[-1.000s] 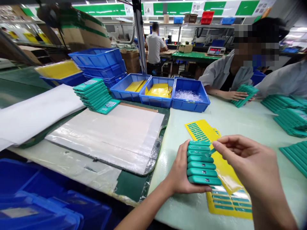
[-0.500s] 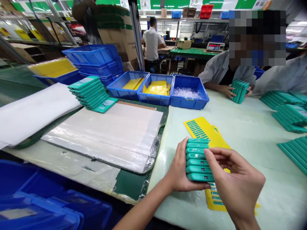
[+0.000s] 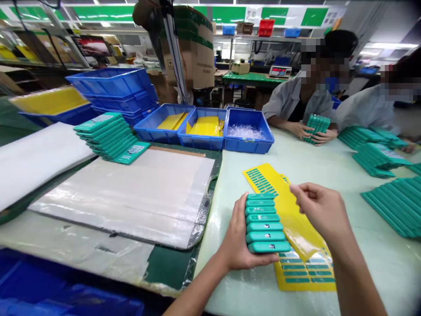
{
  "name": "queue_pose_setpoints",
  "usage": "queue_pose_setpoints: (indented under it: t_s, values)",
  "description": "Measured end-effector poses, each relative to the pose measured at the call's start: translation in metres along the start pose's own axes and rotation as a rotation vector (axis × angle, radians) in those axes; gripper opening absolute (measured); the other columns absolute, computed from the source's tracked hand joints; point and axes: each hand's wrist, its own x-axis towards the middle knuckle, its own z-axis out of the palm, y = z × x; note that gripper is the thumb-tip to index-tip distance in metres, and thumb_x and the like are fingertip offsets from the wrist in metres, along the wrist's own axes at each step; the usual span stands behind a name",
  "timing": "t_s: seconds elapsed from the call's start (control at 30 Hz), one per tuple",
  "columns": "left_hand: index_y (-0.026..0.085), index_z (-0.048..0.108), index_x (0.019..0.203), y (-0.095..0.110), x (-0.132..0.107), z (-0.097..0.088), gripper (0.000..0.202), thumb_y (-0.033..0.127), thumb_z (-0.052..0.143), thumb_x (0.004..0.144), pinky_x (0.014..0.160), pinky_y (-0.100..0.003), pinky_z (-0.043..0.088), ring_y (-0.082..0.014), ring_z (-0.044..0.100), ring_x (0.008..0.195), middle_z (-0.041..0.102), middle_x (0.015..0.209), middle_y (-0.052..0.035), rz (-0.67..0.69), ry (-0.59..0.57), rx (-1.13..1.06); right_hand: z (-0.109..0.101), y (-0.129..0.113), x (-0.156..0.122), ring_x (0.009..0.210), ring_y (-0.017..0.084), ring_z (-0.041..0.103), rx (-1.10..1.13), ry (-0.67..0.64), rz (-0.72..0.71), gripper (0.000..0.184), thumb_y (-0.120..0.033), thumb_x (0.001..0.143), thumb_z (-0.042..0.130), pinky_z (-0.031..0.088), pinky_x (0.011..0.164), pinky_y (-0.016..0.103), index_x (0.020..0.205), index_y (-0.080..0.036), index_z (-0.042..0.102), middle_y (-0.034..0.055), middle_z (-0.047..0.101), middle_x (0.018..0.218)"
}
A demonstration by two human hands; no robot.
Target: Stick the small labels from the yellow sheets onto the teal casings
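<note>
I have the left hand [image 3: 235, 239] wrapped around a block of green cases [image 3: 265, 226], seven of them stacked with their narrow ends toward my camera. The thumb runs along the underside and the fingers brace the far-left side. The three lowest ends each show a small dark mark; I can't read any of them. The block is over the near part of the pale bench [image 3: 312, 169], and I can't tell whether it touches the surface.

The right hand [image 3: 319, 204] is apart from the block, to its right, fingers curled and thumb drawn in toward the index finger. I can't tell whether it pinches anything small. Below it I see yellow sheets [image 3: 291, 215] overlapping on the bench, with rows of green strips on them.

Farther left, a stepped green stack [image 3: 110, 138] sits at the far end of a white pad [image 3: 128, 193]. Behind the pad I see three blue bins [image 3: 248, 145], two holding yellow pieces and one holding clear bits. Across the bench, a co-worker [image 3: 284, 103] grips another green bundle [image 3: 317, 125] with both hands.
</note>
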Motion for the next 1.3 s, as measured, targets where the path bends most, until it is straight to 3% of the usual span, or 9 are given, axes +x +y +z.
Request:
queue_pose_setpoints:
  t_s: [0.07, 0.13, 0.27, 0.37, 0.67, 0.77, 0.93, 1.1, 1.3]
  values:
    - [0.031, 0.007, 0.179, 0.001, 0.000, -0.001, 0.150, 0.082, 0.093, 0.068, 0.135, -0.078, 0.028, -0.0544, 0.036, 0.163, 0.030, 0.177, -0.0216, 0.013, 0.009, -0.015, 0.014, 0.021, 0.025, 0.074, 0.026, 0.075, -0.099, 0.110, 0.077, 0.036, -0.042, 0.098, 0.059, 0.049, 0.067, 0.033, 0.086, -0.016, 0.081, 0.0128, 0.082, 0.085]
    - [0.033, 0.008, 0.179, 0.002, 0.000, -0.002, 0.145, 0.080, 0.091, 0.071, 0.134, -0.077, 0.031, -0.0524, 0.041, 0.161, 0.035, 0.175, -0.0199, 0.013, 0.019, -0.031, 0.036, 0.039, 0.042, 0.077, 0.027, 0.076, -0.155, 0.074, 0.091, 0.023, -0.030, 0.091, 0.067, 0.050, 0.071, 0.033, 0.080, -0.016, 0.081, 0.0143, 0.083, 0.086]
    - [0.034, 0.008, 0.179, 0.004, -0.001, -0.003, 0.143, 0.079, 0.092, 0.072, 0.132, -0.076, 0.036, -0.0509, 0.048, 0.156, 0.040, 0.171, -0.0192, -0.014, 0.018, -0.049, 0.081, 0.058, 0.044, 0.089, 0.029, 0.076, -0.271, 0.032, 0.084, 0.016, -0.029, 0.087, 0.079, 0.051, 0.078, 0.032, 0.087, -0.014, 0.084, 0.0173, 0.083, 0.097]
    - [0.037, 0.007, 0.179, 0.002, -0.002, -0.002, 0.146, 0.080, 0.093, 0.069, 0.130, -0.079, 0.036, -0.0532, 0.048, 0.155, 0.041, 0.170, -0.0182, -0.018, 0.025, -0.072, 0.100, 0.062, 0.035, 0.101, 0.029, 0.072, -0.349, 0.017, 0.049, 0.018, -0.023, 0.094, 0.073, 0.049, 0.087, 0.032, 0.092, -0.010, 0.085, 0.0220, 0.080, 0.111]
    - [0.040, 0.006, 0.179, -0.001, -0.002, -0.002, 0.146, 0.078, 0.094, 0.069, 0.128, -0.082, 0.036, -0.0551, 0.050, 0.153, 0.043, 0.168, -0.0174, -0.017, 0.024, -0.082, 0.106, 0.068, 0.030, 0.097, 0.025, 0.070, -0.430, -0.016, 0.003, 0.023, -0.019, 0.103, 0.064, 0.046, 0.086, 0.031, 0.103, -0.011, 0.085, 0.0156, 0.077, 0.108]
    - [0.037, 0.008, 0.179, 0.001, -0.001, -0.002, 0.144, 0.080, 0.092, 0.070, 0.131, -0.078, 0.035, -0.0531, 0.048, 0.156, 0.041, 0.170, -0.0178, 0.006, 0.035, -0.068, 0.110, 0.068, 0.026, 0.102, 0.028, 0.069, -0.447, 0.011, 0.001, 0.026, -0.022, 0.105, 0.062, 0.047, 0.089, 0.033, 0.110, -0.009, 0.084, 0.0182, 0.076, 0.110]
    - [0.033, 0.008, 0.179, 0.002, -0.001, -0.003, 0.144, 0.082, 0.090, 0.072, 0.134, -0.075, 0.035, -0.0508, 0.045, 0.160, 0.037, 0.173, -0.0193, 0.009, 0.039, -0.022, 0.115, 0.069, 0.018, 0.106, 0.032, 0.066, -0.462, 0.033, -0.021, 0.030, -0.024, 0.106, 0.059, 0.046, 0.094, 0.037, 0.101, -0.008, 0.083, 0.0223, 0.073, 0.112]
    - [0.030, 0.008, 0.180, 0.002, -0.003, -0.003, 0.146, 0.080, 0.092, 0.070, 0.134, -0.076, 0.033, -0.0515, 0.046, 0.159, 0.038, 0.173, -0.0205, -0.008, 0.028, -0.046, 0.116, 0.075, 0.018, 0.104, 0.031, 0.064, -0.409, 0.045, -0.059, 0.029, -0.020, 0.104, 0.057, 0.046, 0.094, 0.038, 0.101, -0.009, 0.083, 0.0194, 0.071, 0.110]
    - [0.031, 0.007, 0.179, -0.001, -0.004, -0.002, 0.146, 0.080, 0.092, 0.070, 0.134, -0.079, 0.029, -0.0536, 0.042, 0.161, 0.036, 0.175, -0.0213, -0.020, 0.020, -0.045, 0.115, 0.082, 0.017, 0.093, 0.029, 0.065, -0.246, 0.114, -0.047, 0.033, -0.028, 0.099, 0.060, 0.048, 0.088, 0.038, 0.110, -0.008, 0.085, 0.0174, 0.071, 0.101]
